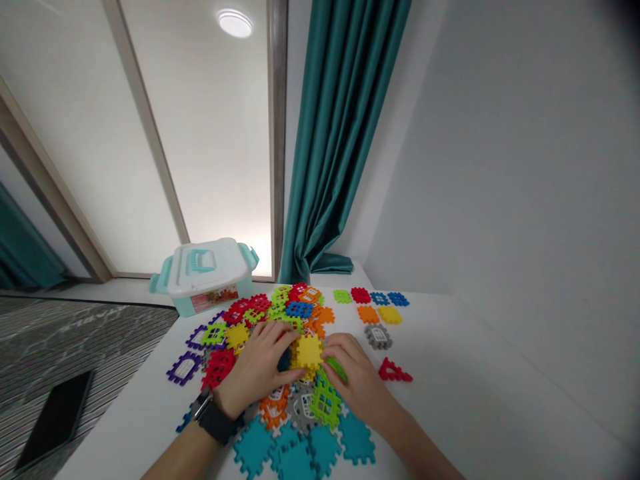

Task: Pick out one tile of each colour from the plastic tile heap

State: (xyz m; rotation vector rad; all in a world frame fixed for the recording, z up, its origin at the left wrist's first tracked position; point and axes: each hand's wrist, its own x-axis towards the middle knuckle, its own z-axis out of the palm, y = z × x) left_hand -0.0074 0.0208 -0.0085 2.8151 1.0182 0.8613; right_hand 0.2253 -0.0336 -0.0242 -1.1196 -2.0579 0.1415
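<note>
While the left hand (pixel 265 360) and right hand (pixel 353 373) pinched a yellow notched tile (pixel 309 352), a messy tile pile (pixel 326 401) kinda crowded the white tabletop (pixel 450 393) beneath them, teal curtain (pixel 333 133) beyond.

I face a tall teal curtain (pixel 330 133); to its left, pale panels (pixel 220 133) carry a bright round light (pixel 235 23). Farther left of the curtain, a flat black device (pixel 57 417) lies on striped grey flooring (pixel 120 333); right of it, a plain pale wall (pixel 500 200)
</note>
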